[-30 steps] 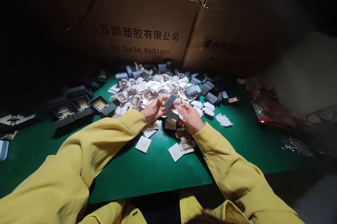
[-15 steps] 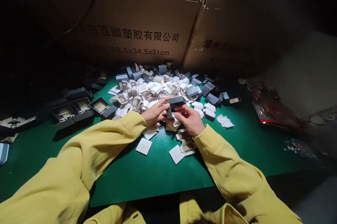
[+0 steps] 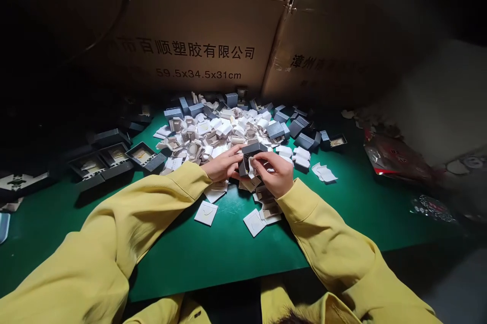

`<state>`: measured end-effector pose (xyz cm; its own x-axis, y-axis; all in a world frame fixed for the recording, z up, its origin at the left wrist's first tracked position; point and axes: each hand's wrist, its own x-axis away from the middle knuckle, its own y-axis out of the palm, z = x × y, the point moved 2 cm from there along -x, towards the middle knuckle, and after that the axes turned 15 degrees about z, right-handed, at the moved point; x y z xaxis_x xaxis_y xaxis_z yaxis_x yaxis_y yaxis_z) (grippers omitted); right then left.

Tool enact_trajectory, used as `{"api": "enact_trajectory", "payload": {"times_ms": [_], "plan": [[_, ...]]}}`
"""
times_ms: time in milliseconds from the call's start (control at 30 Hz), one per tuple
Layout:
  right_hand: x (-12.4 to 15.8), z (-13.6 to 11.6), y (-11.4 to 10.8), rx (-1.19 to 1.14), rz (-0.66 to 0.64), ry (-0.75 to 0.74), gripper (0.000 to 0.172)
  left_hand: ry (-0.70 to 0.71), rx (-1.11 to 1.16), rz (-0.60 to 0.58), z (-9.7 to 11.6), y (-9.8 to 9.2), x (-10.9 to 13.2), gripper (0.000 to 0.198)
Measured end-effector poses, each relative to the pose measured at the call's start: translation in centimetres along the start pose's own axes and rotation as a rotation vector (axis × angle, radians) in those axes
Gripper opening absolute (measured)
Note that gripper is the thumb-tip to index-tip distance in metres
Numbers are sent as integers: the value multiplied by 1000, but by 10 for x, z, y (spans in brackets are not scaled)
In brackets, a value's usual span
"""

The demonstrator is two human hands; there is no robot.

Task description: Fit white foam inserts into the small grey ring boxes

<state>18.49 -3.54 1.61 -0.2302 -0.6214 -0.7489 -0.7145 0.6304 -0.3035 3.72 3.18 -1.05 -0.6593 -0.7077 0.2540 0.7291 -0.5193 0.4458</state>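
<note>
My left hand (image 3: 223, 165) grips a small dark grey jewelry-type box (image 3: 254, 149) from its left side. The lid stands open, and the inside faces me. My right hand (image 3: 277, 173) is closed in a pinch on a small white insert (image 3: 251, 167) at the box's opening. How far the insert sits inside is hidden by the fingers. Just beyond both hands spreads a pile of white folded inserts (image 3: 224, 127). Below them lie a square white card (image 3: 206, 212) with a curved cut and a similar card (image 3: 254, 222) beside several stacked inserts.
Several open dark boxes (image 3: 141, 154) stand left on the green table (image 3: 213, 258); more closed boxes (image 3: 305, 140) lie right of the pile. Large cardboard cartons (image 3: 198, 20) wall off the back. A red plastic packet (image 3: 391, 156) and a clear printed bag (image 3: 433, 208) lie at the right.
My right hand has shifted from holding the box's right side to pinching the white insert at its opening. The box has tilted, showing more of its inside. The view has moved slightly.
</note>
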Motion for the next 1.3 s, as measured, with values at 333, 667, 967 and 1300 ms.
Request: {"api": "enact_trajectory", "payload": {"times_ms": [333, 667, 967, 1300], "plan": [[5, 13, 7, 149, -110, 62, 22, 51, -42, 45, 3, 5, 3, 67], [3, 10, 16, 164, -131, -107, 24, 93, -40, 197, -1, 10, -1, 56], [0, 6, -1, 17, -112, 33, 43, 171, 23, 430, 11, 5, -1, 52], [4, 14, 19, 275, -486, 0, 44, 179, 37, 445, 11, 4, -1, 54]]}}
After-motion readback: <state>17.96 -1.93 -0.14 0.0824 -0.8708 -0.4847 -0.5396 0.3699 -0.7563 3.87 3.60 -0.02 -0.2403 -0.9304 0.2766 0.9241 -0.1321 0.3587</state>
